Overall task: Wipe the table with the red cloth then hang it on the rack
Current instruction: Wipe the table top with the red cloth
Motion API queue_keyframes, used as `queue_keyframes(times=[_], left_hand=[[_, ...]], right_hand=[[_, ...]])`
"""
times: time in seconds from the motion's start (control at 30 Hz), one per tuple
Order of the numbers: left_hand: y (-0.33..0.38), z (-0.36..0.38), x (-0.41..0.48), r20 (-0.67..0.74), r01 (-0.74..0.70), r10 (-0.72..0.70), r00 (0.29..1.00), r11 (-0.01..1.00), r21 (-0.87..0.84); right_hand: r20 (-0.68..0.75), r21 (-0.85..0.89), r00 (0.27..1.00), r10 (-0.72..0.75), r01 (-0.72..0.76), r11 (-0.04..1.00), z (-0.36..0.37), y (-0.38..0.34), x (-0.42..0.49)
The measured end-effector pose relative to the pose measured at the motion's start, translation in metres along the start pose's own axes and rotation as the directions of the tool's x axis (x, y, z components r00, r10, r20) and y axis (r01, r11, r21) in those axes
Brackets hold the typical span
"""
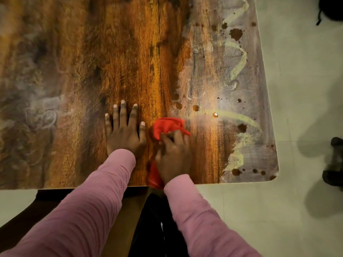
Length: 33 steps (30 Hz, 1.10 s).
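Note:
The brown wooden table fills most of the view, with pale smears and dark brown drops over its right part. The red cloth lies bunched near the front edge, one end trailing under my wrist towards the table's rim. My right hand rests on top of the cloth with fingers curled into the fabric. Just to its left, my left hand presses flat on the bare wood with fingers spread. No rack is in view.
Pale floor lies to the right of the table and in front of it. A dark object stands on the floor at the right edge, another dark thing at the top right corner. The table's rounded front right corner is close by.

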<state>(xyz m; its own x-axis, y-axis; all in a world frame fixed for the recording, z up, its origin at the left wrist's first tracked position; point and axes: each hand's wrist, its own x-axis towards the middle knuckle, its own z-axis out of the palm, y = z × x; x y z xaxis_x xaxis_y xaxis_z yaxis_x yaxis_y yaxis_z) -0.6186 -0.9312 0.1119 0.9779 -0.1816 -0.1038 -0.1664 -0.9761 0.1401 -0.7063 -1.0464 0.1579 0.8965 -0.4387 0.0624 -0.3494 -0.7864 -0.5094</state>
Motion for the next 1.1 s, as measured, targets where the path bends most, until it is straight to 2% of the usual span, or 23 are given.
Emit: queue_keyframes(times=[0.07,0.13,0.2,0.3,0.37,0.4,0.43,0.5,0.57,0.6,0.63,0.7,0.77,0.83,0.9,0.97,1.03,1.1], left_hand=[[0.001,-0.003,0.000,0.017,-0.004,0.004,1.000,1.000,-0.003],[0.000,-0.005,0.001,0.033,-0.007,0.008,0.999,1.000,-0.018],[-0.002,-0.006,0.001,0.045,-0.011,0.012,0.999,1.000,-0.024],[0.000,-0.007,0.001,0.051,-0.013,0.014,0.999,0.999,-0.031],[0.000,-0.007,0.001,0.050,-0.011,0.012,0.999,1.000,-0.028],[0.000,-0.007,0.001,0.051,-0.007,0.008,0.999,1.000,-0.025],[0.001,-0.007,0.001,0.053,-0.005,0.007,0.999,1.000,-0.021],[0.002,-0.007,0.001,0.059,-0.002,0.004,0.998,1.000,-0.022],[0.001,-0.008,0.001,0.070,-0.005,0.008,0.997,0.999,-0.035],[0.001,-0.009,0.001,0.074,-0.012,0.015,0.997,0.999,-0.041],[0.001,-0.009,0.002,0.077,-0.017,0.020,0.997,0.999,-0.044],[-0.001,-0.011,0.001,0.083,-0.022,0.027,0.996,0.998,-0.053],[-0.001,-0.012,0.000,0.089,-0.025,0.030,0.996,0.998,-0.050],[0.000,-0.011,0.001,0.094,-0.026,0.031,0.995,0.999,-0.047],[0.000,-0.010,0.002,0.099,-0.021,0.027,0.995,0.998,-0.054],[0.000,-0.010,0.002,0.100,-0.024,0.030,0.995,0.998,-0.060],[0.001,-0.010,0.000,0.096,-0.028,0.035,0.995,0.997,-0.067],[0.000,-0.010,0.001,0.097,-0.030,0.036,0.995,0.997,-0.069]], right_hand=[[0.074,0.001,0.982,-0.176,0.176,0.984,-0.002,0.005,0.003],[0.095,-0.062,0.978,-0.185,0.191,0.980,-0.014,0.030,0.014],[-0.010,-0.114,1.000,-0.003,0.001,0.993,-0.028,0.059,0.033],[-0.142,-0.112,0.942,0.304,-0.321,0.940,-0.037,0.079,0.068],[-0.181,-0.085,0.895,0.408,-0.427,0.900,-0.026,0.063,0.074],[-0.164,-0.067,0.897,0.410,-0.424,0.903,-0.019,0.047,0.072],[-0.133,-0.066,0.927,0.350,-0.361,0.930,-0.011,0.029,0.066],[-0.021,-0.075,0.994,0.105,-0.107,0.991,0.005,-0.003,0.048],[0.079,-0.060,0.988,-0.135,0.140,0.988,0.008,-0.011,0.040],[0.082,-0.080,0.978,-0.190,0.196,0.977,0.004,-0.002,0.044],[0.074,-0.116,0.981,-0.177,0.185,0.976,-0.003,0.010,0.049],[0.008,-0.183,1.000,0.030,-0.028,0.983,-0.017,0.039,0.064],[-0.075,-0.204,0.964,0.257,-0.267,0.942,-0.030,0.063,0.086],[-0.156,-0.175,0.908,0.388,-0.412,0.894,-0.031,0.067,0.107],[-0.195,-0.140,0.872,0.448,-0.477,0.867,-0.020,0.048,0.115],[-0.164,-0.120,0.918,0.362,-0.383,0.916,-0.001,0.019,0.113],[-0.050,-0.124,0.986,0.161,-0.166,0.978,0.015,-0.006,0.103],[0.037,-0.137,0.998,-0.056,0.060,0.989,0.017,-0.008,0.101]])
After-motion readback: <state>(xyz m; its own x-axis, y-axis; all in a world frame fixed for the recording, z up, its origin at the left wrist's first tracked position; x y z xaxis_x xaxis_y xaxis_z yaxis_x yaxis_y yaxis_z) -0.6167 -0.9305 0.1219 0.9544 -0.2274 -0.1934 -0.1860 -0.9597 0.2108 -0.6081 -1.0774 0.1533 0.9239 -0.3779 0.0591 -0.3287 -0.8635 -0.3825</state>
